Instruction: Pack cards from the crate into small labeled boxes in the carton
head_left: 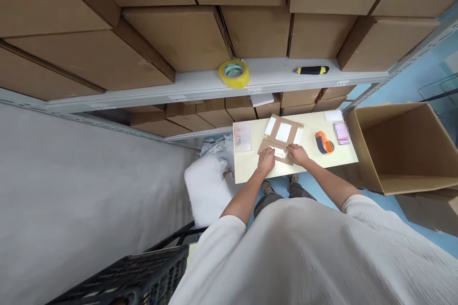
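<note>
A flat brown cardboard box [273, 133] lies at a slant on the pale table, with white labels and shiny clear tape on it. My left hand [266, 160] has its fingers bent over the box's near left part. At the near right edge, my right hand [298, 154] grips the cardboard, fingers curled against it. A strip of clear tape [280, 152] crosses the near part between both hands. Right of the box stands an orange and dark tape dispenser [321, 143]. What lies under my fingertips is hidden.
The pale table [246, 167] also bears a clear plastic item [243, 137] and a pinkish pack [341, 133]. Above, a metal shelf [272, 70] holds a yellow tape roll [242, 79], a utility knife [312, 70] and several cartons. A large open carton [368, 147] stands right; a black crate [157, 267] is behind left.
</note>
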Motion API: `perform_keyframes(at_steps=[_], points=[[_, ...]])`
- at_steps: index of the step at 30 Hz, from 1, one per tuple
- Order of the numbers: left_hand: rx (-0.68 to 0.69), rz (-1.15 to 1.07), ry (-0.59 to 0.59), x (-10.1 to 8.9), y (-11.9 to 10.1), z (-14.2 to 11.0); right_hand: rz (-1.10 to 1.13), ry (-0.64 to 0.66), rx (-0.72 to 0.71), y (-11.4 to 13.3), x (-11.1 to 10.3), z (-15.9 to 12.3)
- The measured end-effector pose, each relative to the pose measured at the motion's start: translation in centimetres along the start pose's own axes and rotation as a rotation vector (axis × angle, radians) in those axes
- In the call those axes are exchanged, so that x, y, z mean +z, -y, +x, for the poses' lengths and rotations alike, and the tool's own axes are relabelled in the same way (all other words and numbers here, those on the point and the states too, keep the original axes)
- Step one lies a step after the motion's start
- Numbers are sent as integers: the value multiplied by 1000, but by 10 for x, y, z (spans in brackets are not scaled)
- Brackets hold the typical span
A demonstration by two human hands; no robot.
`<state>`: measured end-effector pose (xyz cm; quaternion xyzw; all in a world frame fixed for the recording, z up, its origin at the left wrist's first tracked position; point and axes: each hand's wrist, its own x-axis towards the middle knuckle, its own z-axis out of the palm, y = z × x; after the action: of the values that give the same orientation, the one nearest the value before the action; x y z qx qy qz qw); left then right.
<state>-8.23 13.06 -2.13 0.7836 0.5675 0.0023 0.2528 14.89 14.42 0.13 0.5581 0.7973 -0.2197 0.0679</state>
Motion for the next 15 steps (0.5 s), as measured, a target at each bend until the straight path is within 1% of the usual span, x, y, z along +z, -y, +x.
perform_keyframes(at_steps=[4, 7, 9, 11, 13, 15], points=[[-74, -45, 43, 9, -15, 12, -34, 65, -8, -32, -21, 31], [-121, -88, 103, 24, -31, 18, -73, 127, -60, -49, -27, 56], [-150, -118, 135, 34, -41, 21, -97, 167, -105, -57, -27, 69], [-187, -145, 156, 42, -48, 23, -107, 214, -141, -62, -23, 77], [-223, -161, 161, 46, -52, 26, -109, 247, -169, -66, -19, 79], [-251, -167, 150, 47, -52, 29, -120, 246, -182, -68, -16, 76]])
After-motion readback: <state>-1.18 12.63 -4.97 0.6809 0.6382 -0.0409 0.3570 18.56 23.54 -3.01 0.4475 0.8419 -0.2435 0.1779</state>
